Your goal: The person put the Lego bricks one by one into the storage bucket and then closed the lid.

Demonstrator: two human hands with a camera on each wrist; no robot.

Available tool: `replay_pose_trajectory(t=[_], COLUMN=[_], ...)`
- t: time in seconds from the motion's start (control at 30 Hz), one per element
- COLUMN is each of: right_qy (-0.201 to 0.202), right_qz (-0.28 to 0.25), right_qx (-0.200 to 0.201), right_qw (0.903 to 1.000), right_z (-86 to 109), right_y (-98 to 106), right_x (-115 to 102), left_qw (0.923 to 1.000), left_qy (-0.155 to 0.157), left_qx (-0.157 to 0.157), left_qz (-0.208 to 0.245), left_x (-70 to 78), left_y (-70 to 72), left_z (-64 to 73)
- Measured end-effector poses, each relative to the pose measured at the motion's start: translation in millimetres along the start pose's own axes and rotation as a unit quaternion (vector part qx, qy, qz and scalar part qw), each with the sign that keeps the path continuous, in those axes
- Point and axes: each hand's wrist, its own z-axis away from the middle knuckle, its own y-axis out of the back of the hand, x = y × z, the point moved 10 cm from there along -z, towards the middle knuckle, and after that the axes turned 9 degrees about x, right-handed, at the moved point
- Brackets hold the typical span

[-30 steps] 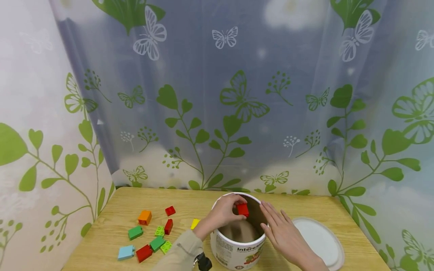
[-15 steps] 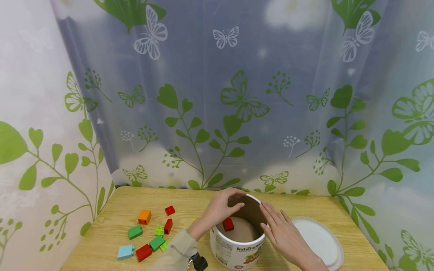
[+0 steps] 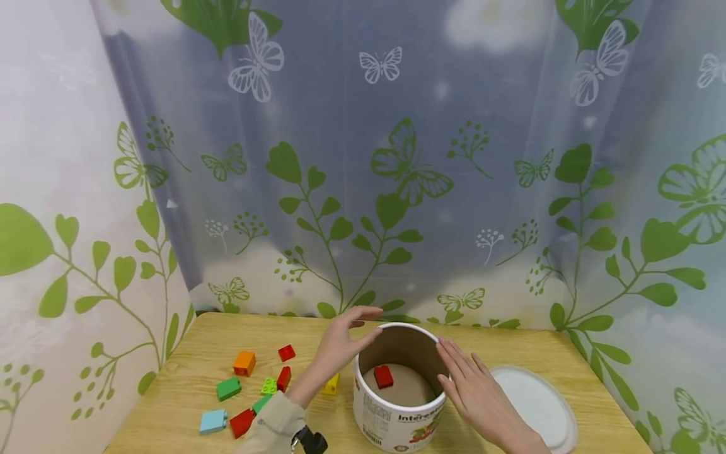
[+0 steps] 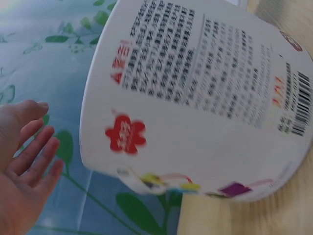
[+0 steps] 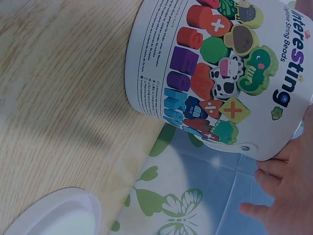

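- White bucket [image 3: 391, 424], one: upright on the wooden table [image 3: 306, 337], printed "Interesting".
- Pale blue brick [image 3: 212, 422], one: well left of the bucket.
- White lid [image 3: 534, 403], one: flat, right of the bucket.
- Right hand [image 3: 473, 394]: fingers straight against the bucket's right rim, gripping nothing.
- Red brick [image 3: 384, 377], one: on the bucket's floor.
- Left hand [image 3: 343, 343]: thumb and fingers parted, holding nothing, near the left rim.
- Butterfly-patterned curtain [image 3: 317, 94]: behind the table.
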Motion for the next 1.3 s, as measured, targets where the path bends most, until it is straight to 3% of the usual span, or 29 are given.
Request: replay_pose_trajectory(t=[0.3, 0.5, 0.73, 1.03, 1.3], right_qy=[-0.007, -0.010, -0.005, -0.007, -0.004], right_qz=[-0.006, -0.007, -0.003, -0.005, -0.004], right_qx=[-0.009, -0.010, -0.004, -0.002, 0.001], right_qw=[0.9999, 0.9999, 1.0000, 1.0000, 1.0000], right_z=[0.6, 0.9, 0.8, 0.9, 0.7], right_y=[-2.7, -2.3, -1.2, -0.6, -1.4], right_x=[1.6, 2.3, 1.3, 1.4, 1.2], left_qw=[0.9941, 0.9875, 0.9813, 0.9663, 0.9567], left_qy=[0.076, 0.117, 0.150, 0.205, 0.232], left_qx=[0.077, 0.105, 0.093, 0.046, 0.053], left_qz=[0.011, 0.005, -0.077, -0.148, -0.168], left_x=[-43.5, -76.1, -110.2, -125.7, -133.0], left_y=[33.7, 38.8, 31.3, 27.1, 30.5], left_z=[22.2, 44.2, 71.9, 91.0, 98.7])
